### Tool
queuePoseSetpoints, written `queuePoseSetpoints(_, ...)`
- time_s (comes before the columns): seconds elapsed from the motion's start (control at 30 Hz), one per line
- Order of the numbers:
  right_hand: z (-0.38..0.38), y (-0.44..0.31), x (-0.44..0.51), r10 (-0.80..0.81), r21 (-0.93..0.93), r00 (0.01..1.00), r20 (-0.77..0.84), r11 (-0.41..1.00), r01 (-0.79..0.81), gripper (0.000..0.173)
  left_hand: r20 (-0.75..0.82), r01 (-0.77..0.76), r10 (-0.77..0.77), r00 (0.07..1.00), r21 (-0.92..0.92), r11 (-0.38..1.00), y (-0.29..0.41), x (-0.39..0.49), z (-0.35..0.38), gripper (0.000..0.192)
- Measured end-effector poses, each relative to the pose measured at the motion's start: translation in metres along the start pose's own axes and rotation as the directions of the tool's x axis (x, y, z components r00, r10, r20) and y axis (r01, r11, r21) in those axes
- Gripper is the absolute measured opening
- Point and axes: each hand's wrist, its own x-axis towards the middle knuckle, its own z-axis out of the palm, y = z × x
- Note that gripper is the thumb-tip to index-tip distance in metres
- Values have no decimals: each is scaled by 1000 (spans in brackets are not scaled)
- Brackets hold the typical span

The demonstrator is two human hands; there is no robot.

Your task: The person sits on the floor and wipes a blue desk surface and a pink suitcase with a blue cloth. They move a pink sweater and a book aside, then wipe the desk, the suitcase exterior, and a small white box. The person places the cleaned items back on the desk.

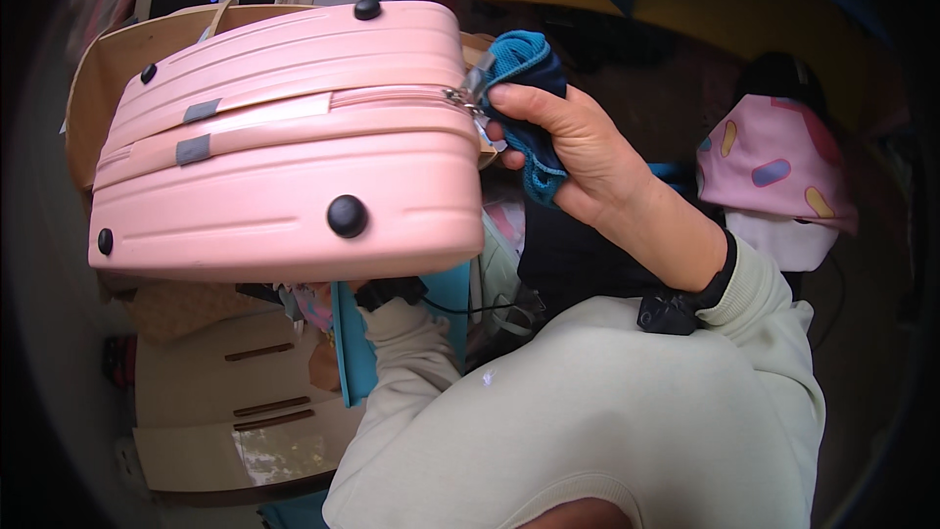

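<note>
A pink hard-shell suitcase (294,184) with black round feet fills the upper left of the view, its zipped side facing up. My right hand (573,139) pinches a folded blue mesh-edged cloth (525,59) at the suitcase's right end. The metal zipper pulls (463,98) lie right by my fingertips; whether I grip them too, I cannot tell. My left forearm, in a pale sleeve with a black band, reaches up beneath the suitcase. That hand is almost wholly hidden behind the shell, so its hold does not show.
Behind the suitcase is a curved wooden piece of furniture (117,51). A cream drawer cabinet (191,397) with brown handles stands lower left, beside a teal panel (356,353). At right, a pink patterned cloth cover (771,162) sits over something. A black cable (470,311) runs near my left wrist.
</note>
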Motion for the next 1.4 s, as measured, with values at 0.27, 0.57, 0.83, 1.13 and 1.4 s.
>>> queuePoseSetpoints(0.27,-28,24,10,93,-1,980,-174,996,-94,10,-7,-8,8,1000,-6,1000,-2,-17,-4,41)
queuePoseSetpoints(0.57,-24,-15,6,-359,-315,855,-374,916,247,20,-1,-27,27,1000,-45,999,8,-14,-5,41)
queuePoseSetpoints(0.83,50,-6,-26,-264,-492,417,870,-408,769,42,-1,-16,16,1000,-72,997,-1,-5,1,40)
queuePoseSetpoints(1.13,42,28,-16,-25,-280,404,914,-760,587,33,16,-8,9,1000,-86,996,1,3,6,40)
queuePoseSetpoints(1.4,-80,-20,-6,-544,-954,806,234,31,297,47,89,-5,15,996,-118,993,15,22,11,40)
